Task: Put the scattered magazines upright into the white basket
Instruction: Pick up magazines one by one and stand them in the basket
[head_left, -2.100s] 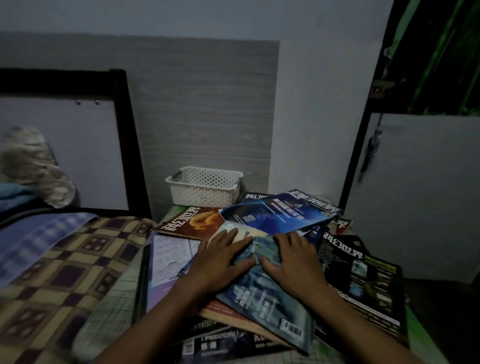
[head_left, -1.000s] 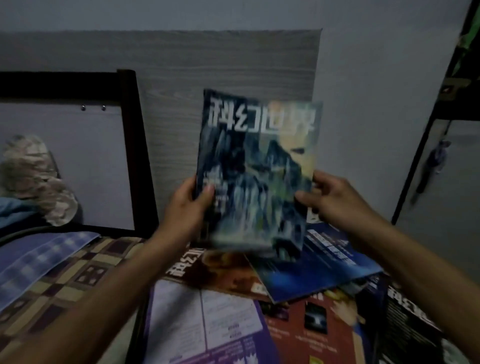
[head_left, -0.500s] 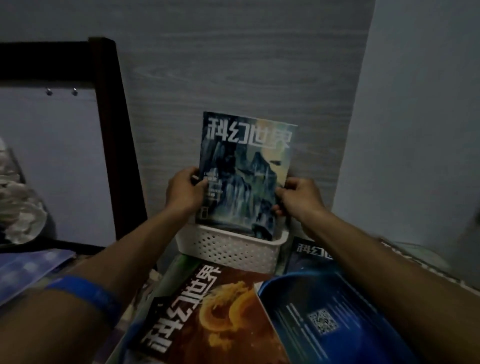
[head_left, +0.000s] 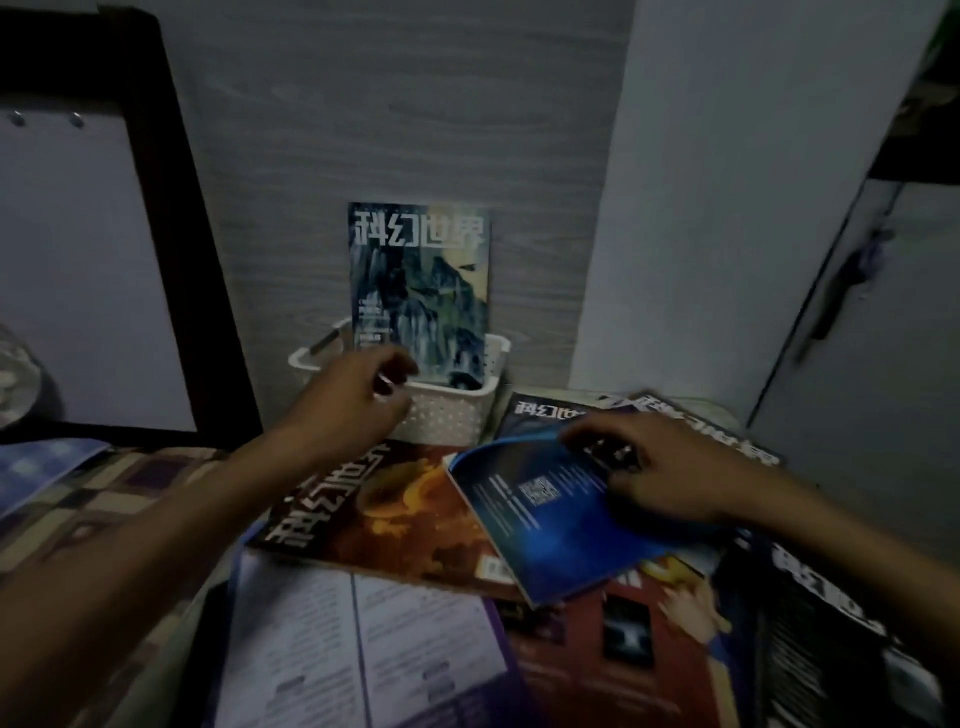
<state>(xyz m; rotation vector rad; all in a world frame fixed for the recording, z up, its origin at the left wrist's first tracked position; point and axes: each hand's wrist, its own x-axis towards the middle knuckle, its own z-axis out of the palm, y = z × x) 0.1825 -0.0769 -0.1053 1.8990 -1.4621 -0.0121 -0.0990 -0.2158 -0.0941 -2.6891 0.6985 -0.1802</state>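
Note:
A teal mountain-cover magazine (head_left: 422, 291) stands upright in the white perforated basket (head_left: 457, 415), leaning on the wood-grain wall. My left hand (head_left: 353, 400) hovers in front of the basket's near rim, fingers loosely curled, holding nothing. My right hand (head_left: 654, 467) grips the far edge of a blue magazine (head_left: 535, 519), whose cover curls up off the pile. Under it lie an orange dragon-cover magazine (head_left: 395, 514), a red one (head_left: 613, 644), a purple-edged white page (head_left: 363, 654) and black-cover magazines (head_left: 826, 623) at right.
A black bed frame post (head_left: 192, 249) stands left of the basket. A checked bedspread (head_left: 104, 499) lies at lower left. A white wall corner (head_left: 691, 218) and a cabinet door (head_left: 872, 332) close off the right side.
Both hands let go of the teal magazine, which now stands alone in the basket. My right hand dropped to the pile and took the blue magazine's edge; my left hand drew back.

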